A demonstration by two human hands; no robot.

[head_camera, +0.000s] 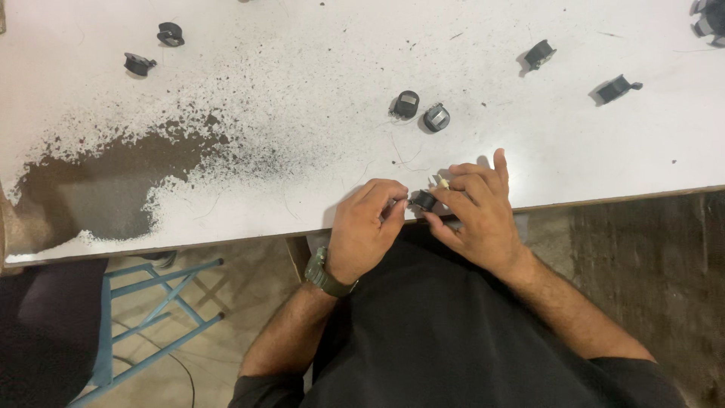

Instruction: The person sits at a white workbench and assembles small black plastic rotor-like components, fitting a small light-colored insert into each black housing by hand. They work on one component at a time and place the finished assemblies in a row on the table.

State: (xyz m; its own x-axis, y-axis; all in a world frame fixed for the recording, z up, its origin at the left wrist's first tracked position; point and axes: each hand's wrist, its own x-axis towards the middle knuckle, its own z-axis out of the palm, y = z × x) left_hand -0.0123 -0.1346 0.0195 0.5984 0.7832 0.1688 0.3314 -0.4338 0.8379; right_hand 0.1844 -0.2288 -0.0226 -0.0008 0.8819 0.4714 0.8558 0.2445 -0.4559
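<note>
The fingers of the left hand [368, 227] are curled together, thumb and forefinger pinched on something very small at the near side of a small dark round part [424, 200]; what that small thing is cannot be told; the fingers of the right hand [477, 214] are clamped around the same part from the other side, with a pale tab [439, 182] showing above the forefinger. The part sits between both hands, just above the near edge of the white table [302, 91], over the person's lap.

This looks like a fitting step, a fine piece being worked into the held part; any further move seems to call for small fingertip motion with the right grip steady.

The table edge runs directly under the knuckles, so a dropped piece could fall to the lap or floor; two similar round parts [421, 111] lie apart beyond the hands, others [538, 54] farther off; a worn dark patch [113, 181] marks the left; bare surface lies ahead.
</note>
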